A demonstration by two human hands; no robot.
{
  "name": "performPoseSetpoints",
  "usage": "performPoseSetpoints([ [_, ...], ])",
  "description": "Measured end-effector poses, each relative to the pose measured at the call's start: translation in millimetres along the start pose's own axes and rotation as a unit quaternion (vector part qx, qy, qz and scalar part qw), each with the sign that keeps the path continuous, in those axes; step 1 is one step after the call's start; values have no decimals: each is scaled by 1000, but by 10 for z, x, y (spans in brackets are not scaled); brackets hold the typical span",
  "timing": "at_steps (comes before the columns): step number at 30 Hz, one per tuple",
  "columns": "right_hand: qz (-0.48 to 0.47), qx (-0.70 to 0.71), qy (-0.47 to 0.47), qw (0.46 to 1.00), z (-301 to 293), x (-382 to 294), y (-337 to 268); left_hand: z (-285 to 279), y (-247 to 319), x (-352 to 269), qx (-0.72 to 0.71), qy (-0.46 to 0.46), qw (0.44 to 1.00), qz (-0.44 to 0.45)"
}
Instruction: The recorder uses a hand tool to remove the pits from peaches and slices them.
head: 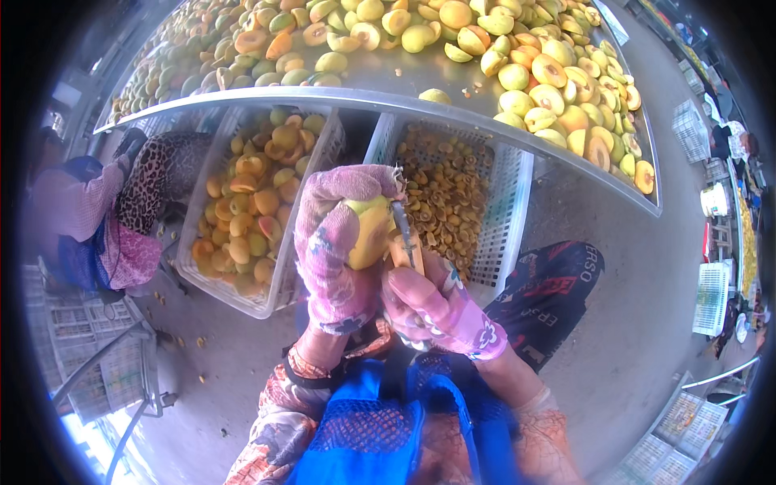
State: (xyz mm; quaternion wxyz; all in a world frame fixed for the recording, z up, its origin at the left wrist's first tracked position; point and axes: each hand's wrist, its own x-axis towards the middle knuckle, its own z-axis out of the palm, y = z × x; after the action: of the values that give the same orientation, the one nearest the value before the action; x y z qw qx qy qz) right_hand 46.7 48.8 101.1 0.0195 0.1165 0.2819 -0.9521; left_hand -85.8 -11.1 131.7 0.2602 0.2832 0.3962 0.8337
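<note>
My left hand [333, 248], in a pink patterned glove worn at the fingertips, grips a yellow-green stone fruit [370, 233] that looks like an apricot or plum. In my right hand [433, 303], gloved likewise, is a small pitting tool [407, 245] with a wooden handle and a metal blade; the metal end touches the fruit's right side. Below the hands' level, a white plastic crate [509, 212] holds many pits or small cut pieces [445, 200]. Another crate [260, 309], to the left, holds halved fruit [242, 212]. The fruit's underside is hidden by the glove.
Ahead, a metal table [376, 100] with a raised rim bears heaps of whole and halved fruit [548, 70]. A co-worker [79, 212] sits at the left. Stacked crates and a metal frame [145, 376] stand lower left; more crates [712, 297] and people are at the far right.
</note>
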Motion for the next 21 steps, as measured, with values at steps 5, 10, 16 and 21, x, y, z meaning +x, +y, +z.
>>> performPoseSetpoints([
  [5, -346, -594, 126, 715, 169, -6, 25, 10, 44, 15, -20, -18, 999, 47],
  [10, -213, -601, 60, 768, 54, 45, -245, 51, 140, 39, 10, -1, 998, -54],
  [16, -57, -515, 66, 853, 115, 126, -446, -25, 63, 152, 189, -37, 981, 18],
  [21, -308, -664, 54, 679, 78, 114, -276, -44, -41, 290, 209, -98, 961, 154],
])
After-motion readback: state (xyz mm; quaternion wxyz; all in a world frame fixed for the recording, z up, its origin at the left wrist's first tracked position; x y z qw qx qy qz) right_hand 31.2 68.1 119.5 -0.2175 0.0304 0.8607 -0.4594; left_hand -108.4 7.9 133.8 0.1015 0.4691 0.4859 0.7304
